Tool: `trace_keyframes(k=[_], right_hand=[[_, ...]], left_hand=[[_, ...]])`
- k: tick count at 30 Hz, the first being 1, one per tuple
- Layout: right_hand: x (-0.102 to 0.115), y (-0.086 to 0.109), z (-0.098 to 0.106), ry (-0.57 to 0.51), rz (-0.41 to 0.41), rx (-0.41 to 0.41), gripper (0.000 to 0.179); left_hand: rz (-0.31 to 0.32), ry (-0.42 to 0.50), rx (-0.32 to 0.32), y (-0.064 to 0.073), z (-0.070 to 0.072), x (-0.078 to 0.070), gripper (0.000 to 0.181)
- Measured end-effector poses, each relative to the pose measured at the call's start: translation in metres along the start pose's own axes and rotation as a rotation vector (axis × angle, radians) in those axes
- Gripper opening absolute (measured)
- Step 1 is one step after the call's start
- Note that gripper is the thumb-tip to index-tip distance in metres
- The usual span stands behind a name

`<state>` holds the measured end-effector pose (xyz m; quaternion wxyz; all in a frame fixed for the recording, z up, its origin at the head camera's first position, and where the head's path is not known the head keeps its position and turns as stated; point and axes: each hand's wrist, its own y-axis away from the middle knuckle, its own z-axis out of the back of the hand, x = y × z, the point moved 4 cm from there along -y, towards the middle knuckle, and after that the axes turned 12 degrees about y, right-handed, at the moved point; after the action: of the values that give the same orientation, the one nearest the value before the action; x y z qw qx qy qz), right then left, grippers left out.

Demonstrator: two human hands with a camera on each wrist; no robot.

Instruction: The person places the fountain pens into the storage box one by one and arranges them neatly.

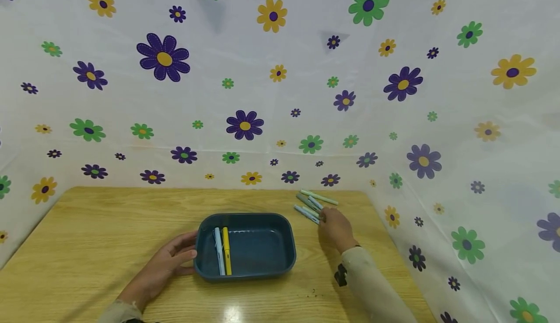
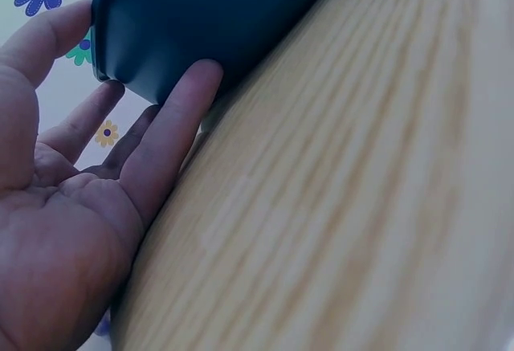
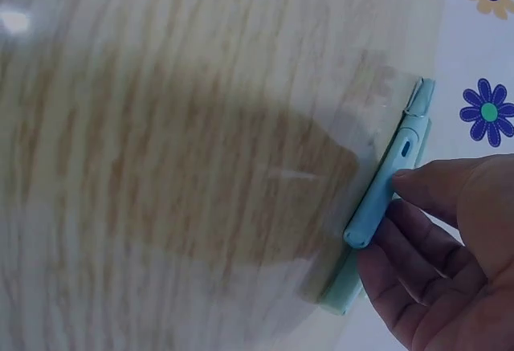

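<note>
My left hand (image 1: pixel 164 264) rests its fingertips against the left end of a dark blue rectangular box (image 1: pixel 264 252); the left wrist view shows its fingers nearly straight along the wall. Inside the box, toward its left, lie a light blue pen (image 1: pixel 219 252) and a yellow pen (image 1: pixel 227 252), side by side. Off to the box's right, my right hand (image 1: pixel 337 228) pinches a light blue pen (image 3: pixel 385 181) between thumb and fingers. A green pen (image 3: pixel 344 287) shows just behind it. Other pens around this hand include a pale green one (image 1: pixel 321 197) and a light blue one (image 1: pixel 305 213).
The wooden table (image 1: pixel 131 216) carries the box near its middle, with the pens toward the back right corner. A white flower-patterned cloth (image 1: pixel 210 99) rises behind the table and along its sides. Small dark specks (image 1: pixel 313 294) lie near the front right.
</note>
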<state>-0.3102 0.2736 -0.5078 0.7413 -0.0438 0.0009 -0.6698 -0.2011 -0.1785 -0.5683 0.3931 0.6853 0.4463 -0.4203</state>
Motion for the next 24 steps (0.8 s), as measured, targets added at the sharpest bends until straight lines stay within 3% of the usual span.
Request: trace_keyframes(k=[8,24], right_hand=[[0.001,0.002,0.004,-0.012,0.015,0.028,0.003],[0.006,0.018,0.007,-0.053,0.033,0.043,0.005]], left_hand=[[0.019,0.013,-0.003,-0.001,-0.002,0.0,0.068],[0.026,0.019,-0.004,0.0,-0.001,-0.001,0.07]])
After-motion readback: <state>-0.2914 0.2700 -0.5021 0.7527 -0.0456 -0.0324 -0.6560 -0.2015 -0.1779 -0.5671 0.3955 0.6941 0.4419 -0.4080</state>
